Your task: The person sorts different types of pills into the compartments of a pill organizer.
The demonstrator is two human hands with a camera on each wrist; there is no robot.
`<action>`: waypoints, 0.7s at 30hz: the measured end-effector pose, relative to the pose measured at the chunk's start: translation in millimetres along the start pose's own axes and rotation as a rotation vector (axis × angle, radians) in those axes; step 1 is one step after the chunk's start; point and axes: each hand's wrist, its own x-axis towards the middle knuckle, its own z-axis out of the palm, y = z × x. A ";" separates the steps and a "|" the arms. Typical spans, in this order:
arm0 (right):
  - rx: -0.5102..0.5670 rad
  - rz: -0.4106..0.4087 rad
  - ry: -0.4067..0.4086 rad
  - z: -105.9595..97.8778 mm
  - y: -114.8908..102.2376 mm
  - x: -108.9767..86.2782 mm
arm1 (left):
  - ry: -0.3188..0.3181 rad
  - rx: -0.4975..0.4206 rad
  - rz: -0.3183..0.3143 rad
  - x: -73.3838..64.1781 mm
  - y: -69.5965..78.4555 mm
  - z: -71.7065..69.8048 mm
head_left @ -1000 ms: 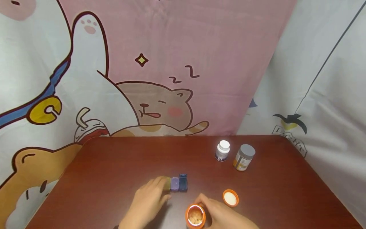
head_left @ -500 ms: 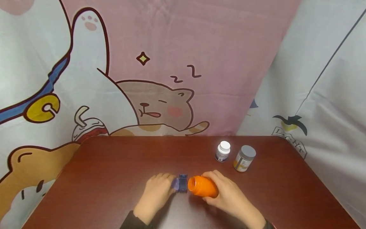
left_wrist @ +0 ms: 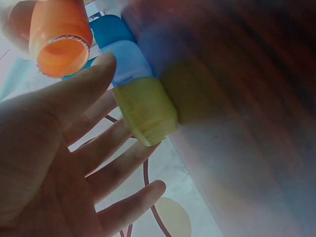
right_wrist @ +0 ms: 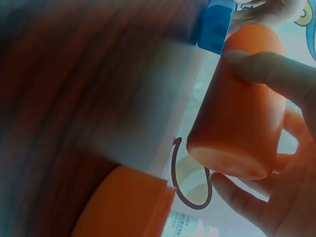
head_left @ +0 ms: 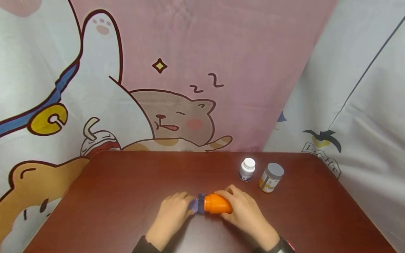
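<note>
Lower centre: pillbox (head_left: 198,205) is pinched by left hand (head_left: 174,212). Bottle (head_left: 216,203), gripped by right hand (head_left: 242,211), is now shifted over, apparently pour-ready.

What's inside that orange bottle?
The right hand holds the orange bottle tipped. Its open mouth, in the left wrist view, shows only orange inner wall; its side covers the rest, so I can't tell what lies deeper.

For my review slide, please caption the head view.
Left hand grips a pill organizer; right hand holds an orange bottle tilted sideways at its dark-blue compartment.
</note>
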 end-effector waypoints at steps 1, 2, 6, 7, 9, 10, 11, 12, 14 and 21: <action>-0.009 -0.006 0.005 0.8 -0.5 -0.1 | 0.003 -0.002 0.001 -1.1 -0.2 0.5; -0.019 -0.012 0.013 1.6 -0.9 0.0 | 0.006 -0.003 0.002 -1.9 -0.3 0.8; -0.056 -0.028 0.049 2.9 -3.1 1.2 | 0.008 -0.005 0.006 -2.7 -0.3 1.2; -0.065 -0.034 0.055 3.1 -3.8 1.3 | 0.006 -0.005 0.006 -2.7 -0.3 0.9; -0.075 -0.045 0.064 3.0 -5.5 1.7 | 0.000 -0.006 0.002 -2.8 -0.2 0.2; -0.079 -0.049 0.066 2.6 -6.1 1.9 | -0.004 -0.007 -0.001 -2.5 0.1 0.0; -0.085 -0.053 0.066 2.7 -6.2 2.3 | -0.007 -0.008 -0.003 -2.3 0.3 -0.2; -0.092 -0.056 0.066 2.8 -6.3 2.5 | -0.008 -0.009 -0.005 -2.2 0.6 -0.3; -0.101 -0.059 0.066 2.7 -6.5 3.2 | -0.011 -0.011 -0.010 -2.0 1.1 -0.5; -0.126 -0.093 0.098 3.4 -6.4 4.8 | -0.002 -0.007 -0.018 -2.3 2.0 -1.2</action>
